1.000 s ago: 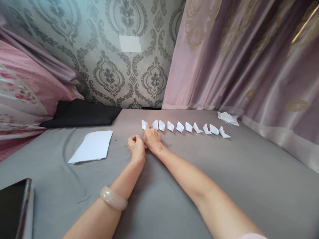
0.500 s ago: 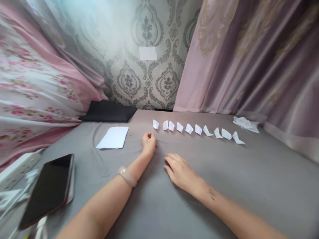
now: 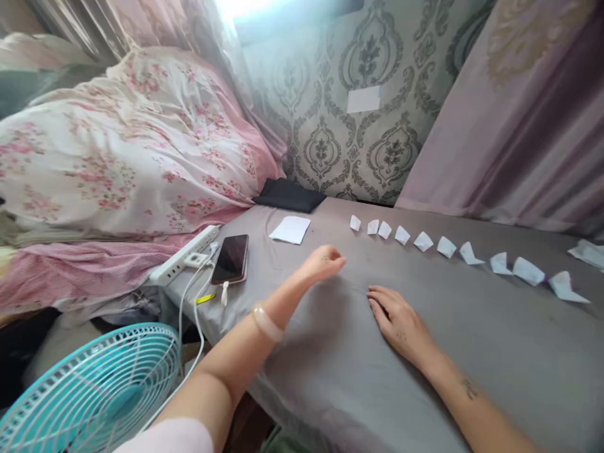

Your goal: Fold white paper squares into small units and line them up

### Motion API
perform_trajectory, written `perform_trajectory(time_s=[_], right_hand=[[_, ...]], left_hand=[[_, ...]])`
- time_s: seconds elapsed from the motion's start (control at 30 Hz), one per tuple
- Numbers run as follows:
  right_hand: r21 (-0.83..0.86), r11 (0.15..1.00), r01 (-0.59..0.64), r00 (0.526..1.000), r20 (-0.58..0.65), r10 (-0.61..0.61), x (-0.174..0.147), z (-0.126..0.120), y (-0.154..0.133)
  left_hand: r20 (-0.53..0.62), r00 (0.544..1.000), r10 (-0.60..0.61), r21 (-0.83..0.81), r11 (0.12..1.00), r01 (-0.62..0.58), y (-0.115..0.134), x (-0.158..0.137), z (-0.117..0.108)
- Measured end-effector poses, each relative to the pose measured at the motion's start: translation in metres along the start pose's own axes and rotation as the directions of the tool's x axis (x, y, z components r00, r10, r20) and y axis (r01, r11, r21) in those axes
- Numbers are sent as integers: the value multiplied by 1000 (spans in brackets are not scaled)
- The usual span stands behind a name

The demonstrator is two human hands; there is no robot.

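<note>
My left hand is raised a little above the grey cloth, its fingers curled together and no object showing in them. A pale bangle circles that wrist. Flat on the cloth rests my right hand, fingers stretched out and holding nothing. Beyond both hands stands a row of several small folded white paper pieces, running from the middle to the right. The nearest to my left hand is the leftmost folded piece. A stack of white paper sheets lies past my left hand, untouched.
A phone, a white power strip and cables sit at the table's left edge. Below is a turquoise fan. Black folded cloth lies at the back, and more white papers at far right.
The view has swung left, bringing the fan and bed into sight. My left hand has lifted off the cloth, still curled. My right hand stays flat, and the folded papers keep their row.
</note>
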State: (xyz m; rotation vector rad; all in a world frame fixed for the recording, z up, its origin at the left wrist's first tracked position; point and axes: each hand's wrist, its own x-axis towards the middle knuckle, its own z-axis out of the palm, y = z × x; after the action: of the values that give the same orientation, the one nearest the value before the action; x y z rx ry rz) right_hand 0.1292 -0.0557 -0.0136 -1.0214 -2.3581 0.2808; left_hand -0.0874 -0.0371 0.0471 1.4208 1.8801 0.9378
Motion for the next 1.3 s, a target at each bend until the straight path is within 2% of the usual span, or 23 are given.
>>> perform_trajectory(time_s=[0.1,0.13,0.17,0.2,0.23,0.27,0.3,0.37,0.47,0.53,0.7,0.87,1.13,1.23,1.3], right_hand=[[-11,1000,4,1000,-3,-4,0,0,-2],[-11,1000,-6,1000,-2,6,-1,0,-3],[-10,1000,-19,1000,-4,19,-1,0,-4],[-7,1000,-30,1000,2,30,-1,-1,-5],[-6,999,-36,999,2,36,-1,-1,-6],[-8,999,-39,999,-5,39,-1,-1,-6],[-11,999,-40,999,-11,40,-1,0,-6],[-15,999,-38,999,-25,37,-2,0,-5],[-21,999,-35,999,-29,34,-1,2,-4],[-28,999,-34,999,-23,33,-1,2,-3],[-49,998,-36,999,-12,35,-1,0,-3],[-45,999,-30,999,-13,29,0,-1,-5],[12,996,-89,996,-10,89,2,-5,-11],[62,989,-132,991,-4,133,21,-3,-36],[138,984,-111,994,16,110,43,7,-69]], left_hand=[[-230,972,49,135,991,-17,-20,-37,-45],[-339,939,53,198,980,17,-29,-47,-60],[-518,852,77,341,932,123,-38,-55,-73],[-642,761,94,423,871,250,-48,-62,-85],[-711,696,97,454,819,350,-58,-68,-96],[-752,654,79,452,784,425,-66,-72,-104],[-766,642,37,438,760,479,-74,-76,-111],[-755,650,-91,390,734,556,-85,-80,-121],[-650,719,-247,356,736,575,-91,-81,-127],[-626,735,-261,353,746,565,-92,-79,-127],[-640,720,-267,304,773,557,-95,-71,-133],[-589,765,-261,233,851,470,-105,-67,-154],[-634,721,-278,39,921,389,-111,-74,-171],[-650,708,-277,-43,943,330,-111,-78,-170],[-665,700,-260,-96,960,264,-110,-80,-168]])
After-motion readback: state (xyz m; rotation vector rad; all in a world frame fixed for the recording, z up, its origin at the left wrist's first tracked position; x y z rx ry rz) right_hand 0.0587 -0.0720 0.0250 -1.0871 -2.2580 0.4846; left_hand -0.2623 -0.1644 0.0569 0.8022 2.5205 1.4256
